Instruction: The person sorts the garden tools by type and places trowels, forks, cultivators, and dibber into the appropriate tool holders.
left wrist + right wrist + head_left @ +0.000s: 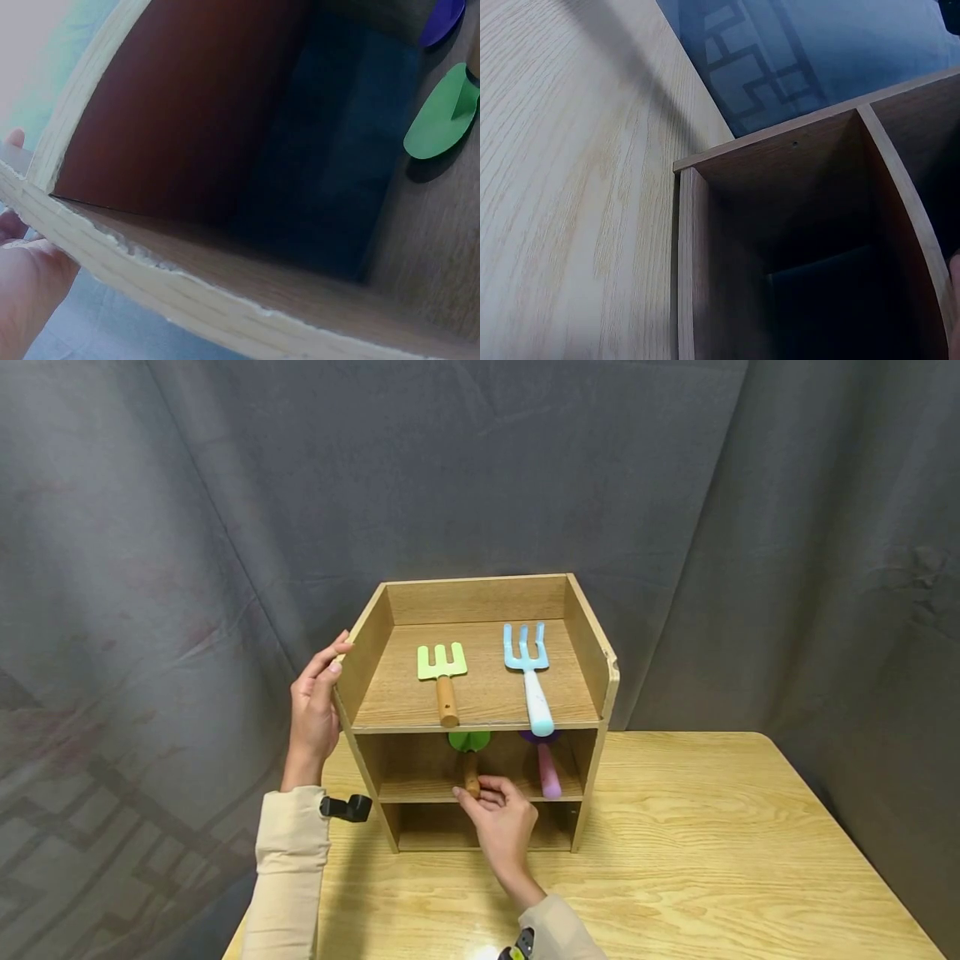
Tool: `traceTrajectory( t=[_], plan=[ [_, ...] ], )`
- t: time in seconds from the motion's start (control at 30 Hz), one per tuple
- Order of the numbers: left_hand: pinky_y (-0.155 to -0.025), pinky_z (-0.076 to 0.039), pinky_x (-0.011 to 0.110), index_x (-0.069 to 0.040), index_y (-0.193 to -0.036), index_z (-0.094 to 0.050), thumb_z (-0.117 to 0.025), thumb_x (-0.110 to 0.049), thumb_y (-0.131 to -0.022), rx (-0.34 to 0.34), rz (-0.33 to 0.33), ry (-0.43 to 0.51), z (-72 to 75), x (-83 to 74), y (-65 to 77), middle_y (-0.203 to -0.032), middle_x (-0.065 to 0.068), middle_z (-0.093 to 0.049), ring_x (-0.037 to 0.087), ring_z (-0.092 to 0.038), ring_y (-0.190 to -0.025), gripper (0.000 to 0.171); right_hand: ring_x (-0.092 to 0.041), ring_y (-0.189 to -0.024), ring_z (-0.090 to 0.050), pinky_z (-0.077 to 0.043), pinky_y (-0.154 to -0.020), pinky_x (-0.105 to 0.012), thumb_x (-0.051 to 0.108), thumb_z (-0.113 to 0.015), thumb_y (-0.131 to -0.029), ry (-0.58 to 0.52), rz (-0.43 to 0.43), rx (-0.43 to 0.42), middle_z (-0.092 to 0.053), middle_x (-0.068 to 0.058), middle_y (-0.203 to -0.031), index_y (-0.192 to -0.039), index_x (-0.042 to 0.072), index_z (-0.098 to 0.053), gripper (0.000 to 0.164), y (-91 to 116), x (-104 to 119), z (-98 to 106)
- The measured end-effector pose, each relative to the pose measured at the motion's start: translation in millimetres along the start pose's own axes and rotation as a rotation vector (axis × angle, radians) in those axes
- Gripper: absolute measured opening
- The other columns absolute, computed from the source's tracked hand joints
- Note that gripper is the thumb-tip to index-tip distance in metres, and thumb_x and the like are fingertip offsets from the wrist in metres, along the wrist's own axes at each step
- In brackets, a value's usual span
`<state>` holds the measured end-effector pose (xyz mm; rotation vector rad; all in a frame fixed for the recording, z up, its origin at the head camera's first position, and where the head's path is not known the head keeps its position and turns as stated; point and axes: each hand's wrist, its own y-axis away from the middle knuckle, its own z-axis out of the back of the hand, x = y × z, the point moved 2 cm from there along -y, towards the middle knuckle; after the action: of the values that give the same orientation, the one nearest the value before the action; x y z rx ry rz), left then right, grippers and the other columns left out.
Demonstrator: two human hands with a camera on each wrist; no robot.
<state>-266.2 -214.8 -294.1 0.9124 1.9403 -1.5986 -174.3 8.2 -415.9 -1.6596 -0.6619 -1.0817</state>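
Observation:
A small wooden shelf unit [480, 587] stands on the table. My left hand [315, 706] rests against its left side panel, fingertips at the upper edge; part of this hand [30, 289] shows behind the panel in the left wrist view. On the middle shelf lies a toy trowel with a green blade [469, 741] and a brown wooden handle. My right hand [504, 818] pinches the end of that handle between thumb and fingers. To its right is a purple trowel with a pink handle [549, 772]. The top level's front board hides part of both blades.
On the top level lie a light green hand fork [446, 685] with a wooden handle and a blue hand fork [529, 677] with a white handle. The bottom compartment [795, 202] is dark inside. Grey curtains [480, 468] hang behind the wooden table [712, 827].

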Motion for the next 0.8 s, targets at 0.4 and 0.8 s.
traceTrajectory(
  t=[0.4, 0.8],
  plan=[
    [-0.106, -0.032, 0.033, 0.001, -0.114, -0.067, -0.046, -0.003, -0.096, 0.01, -0.017, 0.02, -0.1, 0.5, -0.4, -0.139, 0.013, -0.051, 0.029, -0.033, -0.138, 0.027, -0.021, -0.065, -0.07, -0.054, -0.057, -0.023, 0.008, -0.088, -0.068, 0.007, -0.006, -0.008, -0.07, -0.012, -0.079, -0.089, -0.003, -0.07, 0.029, -2, -41, -1],
    [-0.105, -0.032, 0.033, 0.0, -0.113, -0.067, -0.046, -0.002, -0.096, -0.006, -0.009, 0.019, 1.3, 1.7, 0.2, -0.138, 0.012, -0.052, 0.029, -0.035, -0.138, 0.027, -0.028, -0.067, -0.069, -0.055, -0.059, -0.027, 0.0, -0.085, -0.071, -0.023, 0.006, 0.011, -0.069, -0.019, -0.08, -0.089, -0.009, -0.068, 0.027, 3, -15, 6]
  ],
)
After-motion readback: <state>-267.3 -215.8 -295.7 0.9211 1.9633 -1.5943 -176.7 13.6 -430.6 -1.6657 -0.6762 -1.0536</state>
